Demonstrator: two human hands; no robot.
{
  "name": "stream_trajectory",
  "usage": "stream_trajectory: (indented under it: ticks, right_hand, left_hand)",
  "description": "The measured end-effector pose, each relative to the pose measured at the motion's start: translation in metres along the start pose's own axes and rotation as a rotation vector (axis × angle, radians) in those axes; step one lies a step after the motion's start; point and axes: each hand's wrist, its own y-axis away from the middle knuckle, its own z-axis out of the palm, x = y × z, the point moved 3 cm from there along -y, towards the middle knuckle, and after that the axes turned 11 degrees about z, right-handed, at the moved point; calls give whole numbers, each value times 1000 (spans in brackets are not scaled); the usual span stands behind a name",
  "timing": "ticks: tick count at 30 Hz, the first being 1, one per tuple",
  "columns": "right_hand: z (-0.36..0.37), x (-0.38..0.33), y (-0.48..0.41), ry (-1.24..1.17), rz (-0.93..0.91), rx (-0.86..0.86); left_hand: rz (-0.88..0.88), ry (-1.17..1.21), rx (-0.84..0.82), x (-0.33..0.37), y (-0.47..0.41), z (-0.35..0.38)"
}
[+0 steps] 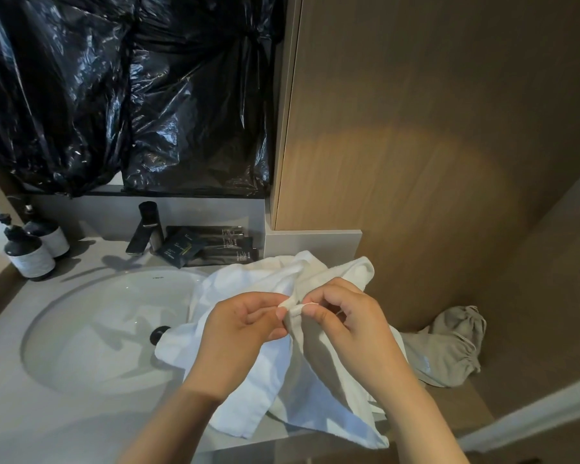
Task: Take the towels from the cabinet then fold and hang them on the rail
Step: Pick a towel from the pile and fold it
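Note:
A white towel [268, 370] lies crumpled over the right side of the sink and the counter's front edge. My left hand [238, 333] and my right hand [345, 326] meet above it, and each pinches a bit of the towel's edge between thumb and fingertips, close together. Part of the towel hangs down from that pinch. More white towel [349, 266] is bunched behind my hands, against the wooden cabinet wall [416, 145]. No rail is in view.
A round white basin [91, 329] is set in the grey counter, with a black tap [146, 229] behind. Two pump bottles [31, 252] stand far left. Dark sachets [211, 249] lie by the tap. A grey drawstring bag [449, 349] sits at right. Black plastic [124, 88] covers the mirror.

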Motion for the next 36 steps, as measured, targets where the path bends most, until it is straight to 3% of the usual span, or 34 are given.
stream_trajectory:
  ticks: [10, 23, 30, 36]
  right_hand:
    - [2, 5, -3, -33, 21, 41]
    - [-22, 21, -18, 75, -60, 73]
    - [-42, 41, -27, 79, -25, 25]
    - [-37, 53, -37, -5, 63, 100]
  left_hand:
    - [45, -83, -85, 1, 4, 2]
    - [188, -186, 95, 10, -15, -10]
    - [277, -375, 151, 44, -60, -31]
    - [277, -467, 145, 57, -82, -30]
